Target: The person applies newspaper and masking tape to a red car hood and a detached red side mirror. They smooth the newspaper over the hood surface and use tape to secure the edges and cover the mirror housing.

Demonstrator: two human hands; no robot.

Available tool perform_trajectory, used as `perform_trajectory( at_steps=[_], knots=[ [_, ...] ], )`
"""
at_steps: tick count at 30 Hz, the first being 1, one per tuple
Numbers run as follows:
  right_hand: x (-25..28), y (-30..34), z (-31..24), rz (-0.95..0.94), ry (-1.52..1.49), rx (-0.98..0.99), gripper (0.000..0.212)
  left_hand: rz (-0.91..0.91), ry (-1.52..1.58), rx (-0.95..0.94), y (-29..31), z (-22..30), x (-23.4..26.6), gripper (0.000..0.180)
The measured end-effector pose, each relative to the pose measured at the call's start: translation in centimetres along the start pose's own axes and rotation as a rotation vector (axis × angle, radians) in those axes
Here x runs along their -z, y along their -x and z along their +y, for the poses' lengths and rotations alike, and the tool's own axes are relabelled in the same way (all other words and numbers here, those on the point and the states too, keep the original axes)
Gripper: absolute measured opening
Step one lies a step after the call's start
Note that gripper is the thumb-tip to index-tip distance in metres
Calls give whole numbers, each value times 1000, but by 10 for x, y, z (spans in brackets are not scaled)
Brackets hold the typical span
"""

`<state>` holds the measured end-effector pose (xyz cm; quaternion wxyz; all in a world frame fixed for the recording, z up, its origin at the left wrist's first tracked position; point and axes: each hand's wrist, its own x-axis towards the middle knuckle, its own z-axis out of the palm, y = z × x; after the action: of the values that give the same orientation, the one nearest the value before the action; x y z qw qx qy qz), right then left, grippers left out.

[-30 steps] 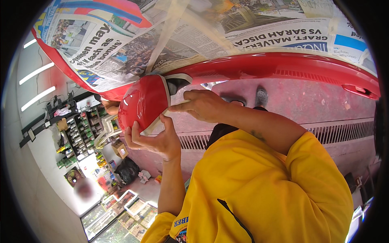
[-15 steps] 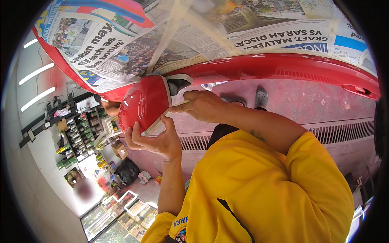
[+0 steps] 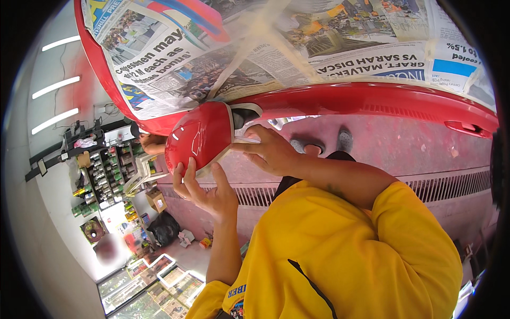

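Observation:
The red side mirror (image 3: 199,139) of a car stands out from the newspaper-covered bodywork, with pale masking tape along the rim of its shell. Curved fingers of my left hand (image 3: 210,194) rest on the lower part of the red shell, and the thumb lies at the taped rim. At the mirror's right edge, my right hand (image 3: 271,151) is closed in a pinch. A pale strip that looks like masking tape (image 3: 246,140) shows at its fingertips. The fingers partly hide where this strip meets the rim.
Taped newspaper (image 3: 255,58) covers the car above a red door panel (image 3: 340,98). Another person's arm (image 3: 153,143) shows behind the mirror. A shelf of cans (image 3: 106,173), a cardboard box (image 3: 156,201) and a black bag (image 3: 163,228) stand at the left. A floor grate (image 3: 451,186) runs behind me.
The view has shifted, so the car and mirror sit slightly lower and further right. My right hand has moved a little, and the pale strip shows more clearly. My left hand stays at the mirror.

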<state>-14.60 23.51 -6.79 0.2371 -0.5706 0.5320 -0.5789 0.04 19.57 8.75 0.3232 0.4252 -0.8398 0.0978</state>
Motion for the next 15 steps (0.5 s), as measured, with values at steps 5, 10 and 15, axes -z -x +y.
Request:
perform_trajectory(
  at_steps=[5,10,15],
  knots=[
    [5,2,6,65,-132,-66,30,-55,253,-67,52,-21,22,43],
    [-17,-16,6,153,-271,-316,23,-229,318,665,49,-20,-31,41],
    [-24,-32,6,34,-207,-385,24,-157,160,438,43,-30,-61,33]
  ],
)
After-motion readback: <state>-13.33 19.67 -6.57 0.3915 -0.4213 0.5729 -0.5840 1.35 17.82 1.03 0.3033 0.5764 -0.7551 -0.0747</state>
